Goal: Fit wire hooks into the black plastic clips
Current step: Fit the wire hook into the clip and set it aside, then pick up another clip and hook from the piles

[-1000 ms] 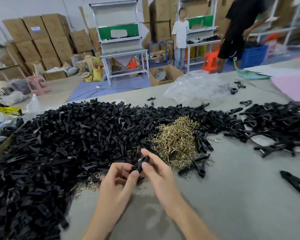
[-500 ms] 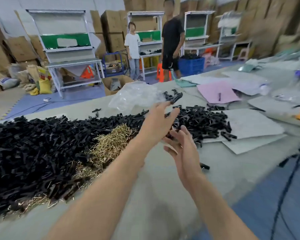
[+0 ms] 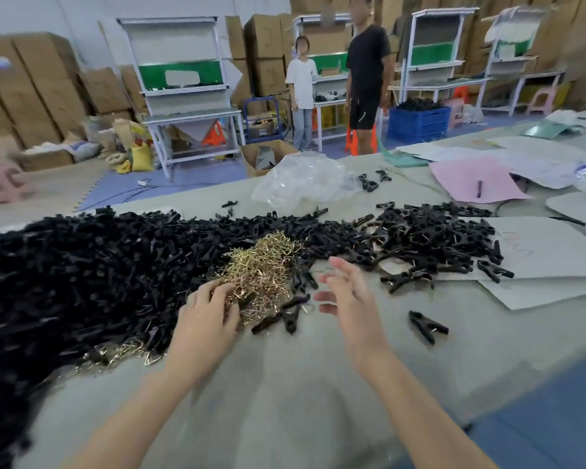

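On the grey table [image 3: 285, 384], the left hand [image 3: 205, 319] is laid on the near edge of the wire hooks [image 3: 264, 265], its grip curled; whether a hook is pinched cannot be told. The right hand [image 3: 347, 294] is held just beside the hooks, its grip wide. The hooks are ringed by heaped black clips [image 3: 99, 265].

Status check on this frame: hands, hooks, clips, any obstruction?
Left hand touching heap of brass wire hooks, grip unclear. Right hand open, empty. Black plastic clips piled alongside; nothing blocking.

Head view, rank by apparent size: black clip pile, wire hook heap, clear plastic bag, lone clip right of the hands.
1. black clip pile
2. wire hook heap and clear plastic bag look alike; bag sits farther, unranked
3. lone clip
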